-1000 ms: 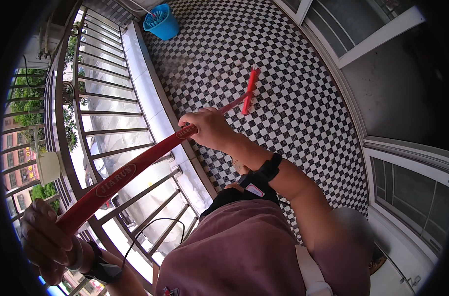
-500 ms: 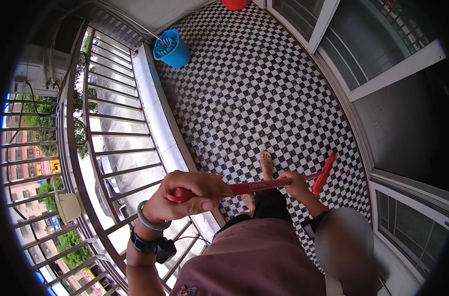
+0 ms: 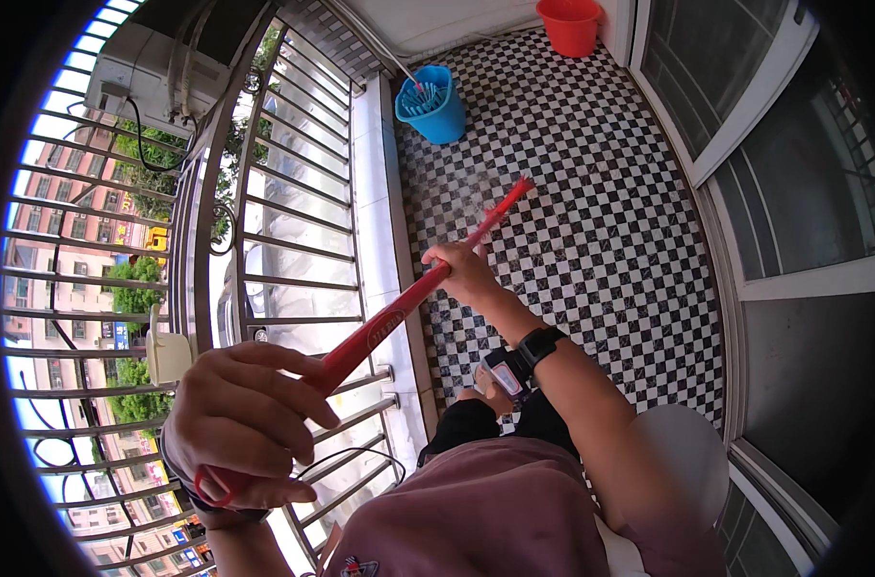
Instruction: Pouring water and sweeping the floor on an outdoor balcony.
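Note:
A long red broom handle [image 3: 384, 327] runs from lower left up to its red head [image 3: 519, 189], which rests on the black-and-white checkered floor [image 3: 601, 221]. My left hand [image 3: 245, 423] grips the handle's top end, close to the camera. My right hand [image 3: 461, 269] grips the handle further down, nearer the floor. A dark watch sits on my right wrist [image 3: 538, 344].
A metal balcony railing [image 3: 283, 240] and white ledge [image 3: 384, 192] run along the left. A blue bucket [image 3: 432, 104] holding a brush stands by the ledge, a red bucket [image 3: 570, 24] at the far end. Glass sliding doors [image 3: 745, 144] line the right.
The view has swung toward the far end of the balcony. The broom head now points forward at the floor near the blue bucket, and my left hand has slid back to the handle's top.

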